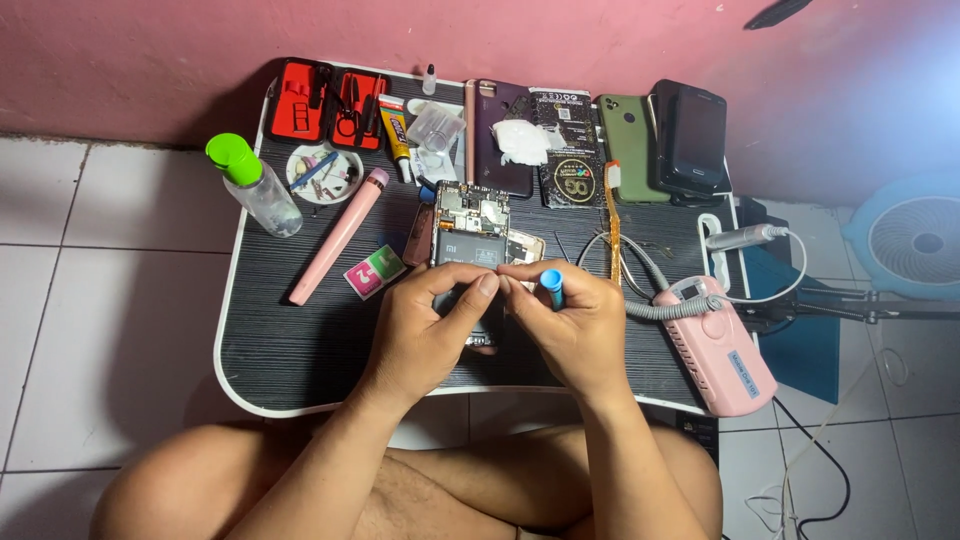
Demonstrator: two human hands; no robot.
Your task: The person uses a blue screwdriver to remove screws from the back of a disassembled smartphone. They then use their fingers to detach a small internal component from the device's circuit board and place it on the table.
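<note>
Pink wall and white tiles frame the small black worktop [300, 340], where an opened phone [470, 235] lies under both hands. Right hand [570, 325] clamps its grip on a blue-tipped tool [551, 285]; left hand [430, 325] pinches fingertips together beside it. A slip could gouge the exposed board.

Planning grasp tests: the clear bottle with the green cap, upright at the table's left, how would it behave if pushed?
The clear bottle is tall and narrow, so it probably tips. Its round body would likely roll toward the table edge. It looks like plastic, so probably light.
</note>
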